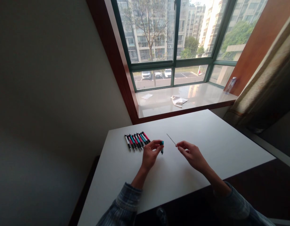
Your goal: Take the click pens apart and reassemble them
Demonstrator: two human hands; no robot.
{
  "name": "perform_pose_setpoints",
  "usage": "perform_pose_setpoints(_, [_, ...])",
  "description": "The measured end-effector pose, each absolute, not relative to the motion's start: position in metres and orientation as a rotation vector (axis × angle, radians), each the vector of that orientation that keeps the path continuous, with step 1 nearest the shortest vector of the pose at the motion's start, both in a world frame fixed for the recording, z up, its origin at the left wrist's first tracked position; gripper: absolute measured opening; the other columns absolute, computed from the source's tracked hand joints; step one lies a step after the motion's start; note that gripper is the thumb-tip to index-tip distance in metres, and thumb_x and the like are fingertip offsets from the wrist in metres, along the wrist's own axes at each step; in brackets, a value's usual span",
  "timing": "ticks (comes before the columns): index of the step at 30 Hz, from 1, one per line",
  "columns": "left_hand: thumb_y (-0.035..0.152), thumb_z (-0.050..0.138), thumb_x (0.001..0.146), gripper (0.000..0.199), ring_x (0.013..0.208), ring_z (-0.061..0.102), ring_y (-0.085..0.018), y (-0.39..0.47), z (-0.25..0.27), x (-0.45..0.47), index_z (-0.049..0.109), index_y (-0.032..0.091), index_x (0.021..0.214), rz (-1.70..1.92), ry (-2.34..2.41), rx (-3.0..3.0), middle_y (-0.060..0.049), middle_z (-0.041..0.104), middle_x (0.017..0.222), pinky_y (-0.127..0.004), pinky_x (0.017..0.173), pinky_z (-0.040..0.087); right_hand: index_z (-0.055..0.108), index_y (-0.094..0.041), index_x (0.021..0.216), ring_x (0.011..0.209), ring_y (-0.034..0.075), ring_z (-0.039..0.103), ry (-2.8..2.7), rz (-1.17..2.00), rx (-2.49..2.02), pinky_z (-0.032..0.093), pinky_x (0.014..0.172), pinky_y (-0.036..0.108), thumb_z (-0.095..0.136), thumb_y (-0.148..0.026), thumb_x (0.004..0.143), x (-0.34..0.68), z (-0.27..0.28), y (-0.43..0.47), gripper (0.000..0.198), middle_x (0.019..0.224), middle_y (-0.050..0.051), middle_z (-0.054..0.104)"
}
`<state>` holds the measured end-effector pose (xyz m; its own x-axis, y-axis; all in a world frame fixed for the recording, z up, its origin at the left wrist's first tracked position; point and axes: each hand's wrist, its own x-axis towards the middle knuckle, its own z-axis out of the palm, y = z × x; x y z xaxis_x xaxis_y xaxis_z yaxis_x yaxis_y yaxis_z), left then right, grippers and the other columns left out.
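Observation:
My left hand [150, 153] pinches a teal and black pen barrel [162, 147], pointing downward above the white table. In my right hand [189, 153], closed between thumb and fingertips, is a thin pen refill [171, 139] that slants up and to the left. The two hands are apart, with the refill and the barrel not touching. Just left of my left hand lies a row of several click pens [135, 140] in white, red and teal with black grips, side by side on the table. My left fingers hide part of the barrel and the row's right end.
The white table [182, 185] reaches to the wooden frame of a window sill [156, 111]. On the sill are a crumpled white cloth [179, 101], a flat white packet [147, 96] and a clear bottle [231, 85]. A curtain [258, 75] hangs at the right.

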<state>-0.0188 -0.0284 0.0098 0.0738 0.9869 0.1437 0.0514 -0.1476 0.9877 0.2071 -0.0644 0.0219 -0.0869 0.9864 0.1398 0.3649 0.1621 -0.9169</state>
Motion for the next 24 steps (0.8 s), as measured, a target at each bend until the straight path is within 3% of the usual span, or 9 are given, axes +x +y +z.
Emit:
perform_pose_setpoints(8, [0.035, 0.077, 0.084, 0.023, 0.09, 0.074, -0.025, -0.032, 0.015, -0.018, 0.08, 0.021, 0.102, 1.223, 1.164, 1.572, -0.008, 0.08, 0.099, -0.042, 0.088, 0.058, 0.071, -0.019, 0.091, 0.092, 0.022, 0.071, -1.529, 1.01, -1.08, 0.06, 0.084, 0.037, 0.069, -0.044, 0.09, 0.167, 0.055, -0.03, 0.024, 0.092, 0.006, 0.075])
perform_pose_setpoints(19, [0.035, 0.077, 0.085, 0.022, 0.092, 0.074, -0.025, -0.033, 0.016, -0.019, 0.08, 0.022, 0.103, 1.228, 1.123, 1.585, -0.008, 0.08, 0.1, -0.042, 0.09, 0.057, 0.074, -0.019, 0.09, 0.083, 0.021, 0.071, -1.69, 0.92, -1.143, 0.06, 0.081, 0.038, 0.067, -0.044, 0.092, 0.168, 0.049, -0.023, 0.025, 0.088, 0.005, 0.076])
perform_pose_setpoints(24, [0.036, 0.08, 0.082, 0.024, 0.094, 0.074, -0.025, -0.032, 0.014, -0.019, 0.08, 0.021, 0.101, 1.251, 1.078, 1.527, -0.009, 0.08, 0.102, -0.042, 0.093, 0.057, 0.076, -0.022, 0.107, 0.089, 0.023, 0.072, -1.813, 0.953, -1.137, 0.06, 0.082, 0.039, 0.068, -0.047, 0.091, 0.177, 0.05, -0.024, 0.032, 0.097, 0.006, 0.078])
